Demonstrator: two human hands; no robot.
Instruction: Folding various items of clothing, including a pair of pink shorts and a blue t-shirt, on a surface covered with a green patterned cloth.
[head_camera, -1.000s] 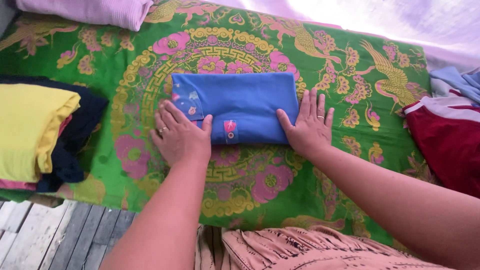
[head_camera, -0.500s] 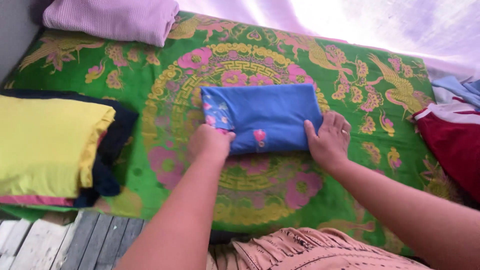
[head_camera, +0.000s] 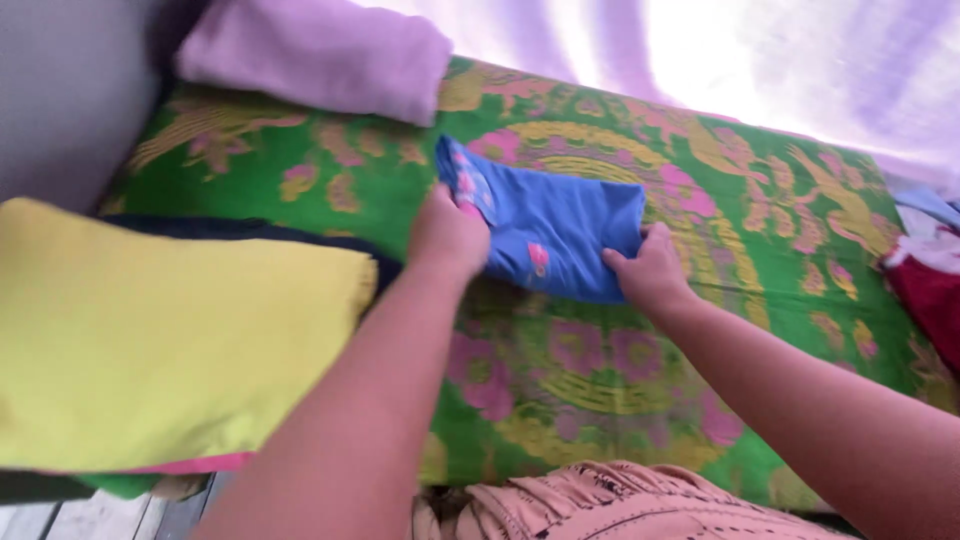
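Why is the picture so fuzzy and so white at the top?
In the head view, everything is smeared by motion blur: the blue folded cloth, the left hand, the right hand and the yellow cloth all have soft edges; bright light through the pale purple curtain washes the top out to white.

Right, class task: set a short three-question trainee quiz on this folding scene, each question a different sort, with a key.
1. True or false: both hands grip the folded blue garment.
2. What lies on top of the pile by the left hand? A) yellow folded cloth B) white towel C) black bag
3. What colour is the patterned cloth's ground beneath the right hand?

Key: 1 true; 2 A; 3 green.
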